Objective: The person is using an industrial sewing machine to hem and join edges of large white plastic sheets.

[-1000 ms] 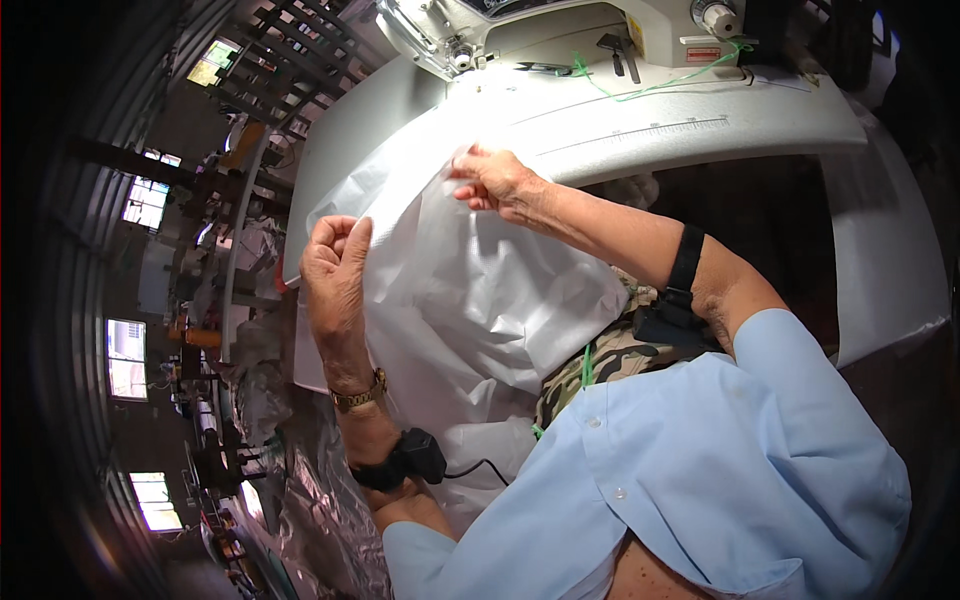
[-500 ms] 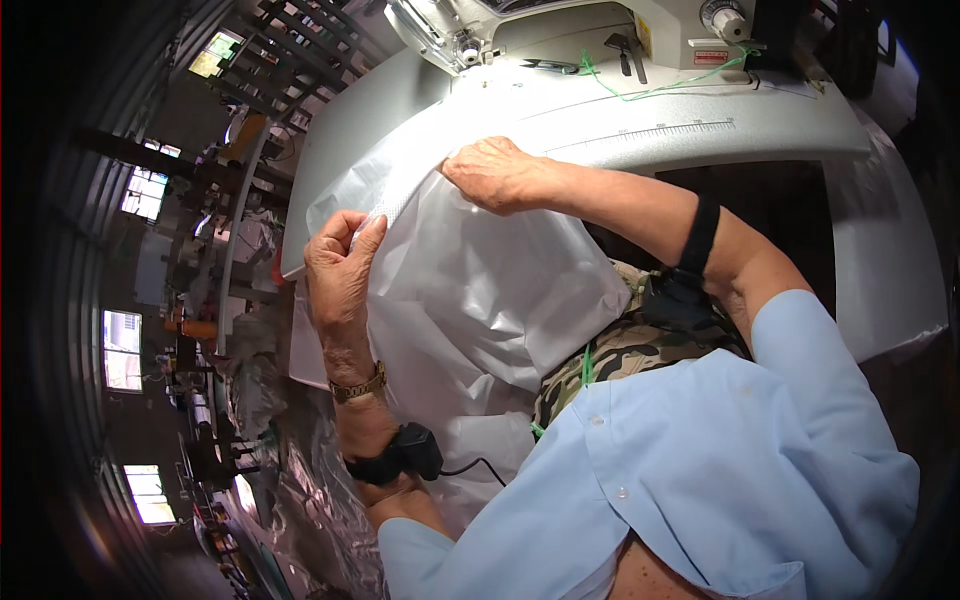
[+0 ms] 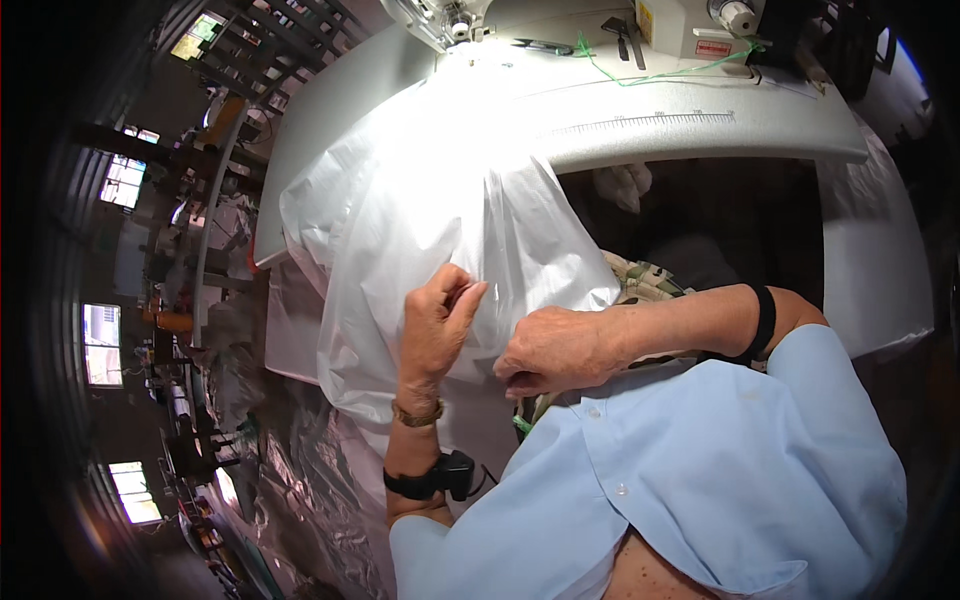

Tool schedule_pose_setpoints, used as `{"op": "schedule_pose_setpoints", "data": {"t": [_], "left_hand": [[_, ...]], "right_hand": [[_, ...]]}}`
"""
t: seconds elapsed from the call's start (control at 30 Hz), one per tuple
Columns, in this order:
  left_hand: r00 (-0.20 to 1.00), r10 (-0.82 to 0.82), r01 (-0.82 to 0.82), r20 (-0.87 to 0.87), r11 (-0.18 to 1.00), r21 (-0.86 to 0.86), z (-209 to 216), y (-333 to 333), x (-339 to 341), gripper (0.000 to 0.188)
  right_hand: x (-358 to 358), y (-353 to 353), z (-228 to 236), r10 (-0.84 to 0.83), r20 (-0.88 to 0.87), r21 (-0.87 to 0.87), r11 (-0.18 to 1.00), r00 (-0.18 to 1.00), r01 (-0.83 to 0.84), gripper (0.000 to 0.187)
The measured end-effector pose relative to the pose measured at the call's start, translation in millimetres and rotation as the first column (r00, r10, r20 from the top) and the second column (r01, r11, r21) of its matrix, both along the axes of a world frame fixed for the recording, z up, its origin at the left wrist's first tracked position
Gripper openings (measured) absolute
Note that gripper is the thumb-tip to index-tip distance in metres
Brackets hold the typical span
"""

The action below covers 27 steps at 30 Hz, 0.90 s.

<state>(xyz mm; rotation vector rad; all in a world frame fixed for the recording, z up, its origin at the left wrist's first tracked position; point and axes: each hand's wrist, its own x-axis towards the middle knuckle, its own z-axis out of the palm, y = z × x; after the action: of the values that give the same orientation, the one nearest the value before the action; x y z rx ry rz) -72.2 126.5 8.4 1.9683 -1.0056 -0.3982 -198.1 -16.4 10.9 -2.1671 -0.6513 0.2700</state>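
Note:
A glossy white plastic sheet spreads from the sewing machine bed down over my lap, falling in long folds. My left hand is over its middle, thumb and fingertips pinched together at a fold of the sheet. Closer to my body, my right hand is closed, its knuckles up and its fingers curled under toward the left hand. What lies inside the right hand's fingers is hidden. Beyond the sheet, the needle area of the sewing machine is strongly lit, washing out the upper part of the sheet.
Dark tools and a green thread lie on the machine table, which has a printed ruler scale. A dark opening sits in front of it at right. Crumpled clear plastic covers the lower left, beside cluttered shelving.
Both hands have come back toward my body from the white strip along the sheet's edge. The left moved down and right, the right moved down. The sheet now hangs in looser vertical folds.

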Motion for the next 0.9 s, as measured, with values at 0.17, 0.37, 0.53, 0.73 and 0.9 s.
{"op": "schedule_pose_setpoints", "data": {"t": [0.17,0.37,0.53,0.73,0.9], "left_hand": [[0.997,0.072,-0.069,0.041,0.995,-0.066,-16,-1,-10,0.017],[0.996,0.08,-0.079,0.049,0.996,-0.029,-13,-2,-10,0.015],[0.994,0.079,-0.075,0.072,0.996,-0.05,-10,-8,-17,0.015],[0.993,0.021,-0.016,0.116,0.999,-0.041,-13,-4,-16,0.013],[0.996,-0.024,0.014,-0.09,0.994,-0.107,-37,-5,-15,0.008]], "right_hand": [[-4,-12,-37,-0.354,-0.046,0.23,0.906,0.934,0.354,0.029],[-1,-1,-74,-0.552,-0.629,0.395,0.38,0.548,0.836,0.039],[7,5,-80,-0.373,-0.661,0.578,0.3,0.651,0.759,0.029],[-7,-4,-17,-0.582,-0.159,0.493,0.653,0.798,0.574,0.017],[-4,-3,-25,-0.52,0.008,0.089,0.851,0.854,0.518,0.011]]}}
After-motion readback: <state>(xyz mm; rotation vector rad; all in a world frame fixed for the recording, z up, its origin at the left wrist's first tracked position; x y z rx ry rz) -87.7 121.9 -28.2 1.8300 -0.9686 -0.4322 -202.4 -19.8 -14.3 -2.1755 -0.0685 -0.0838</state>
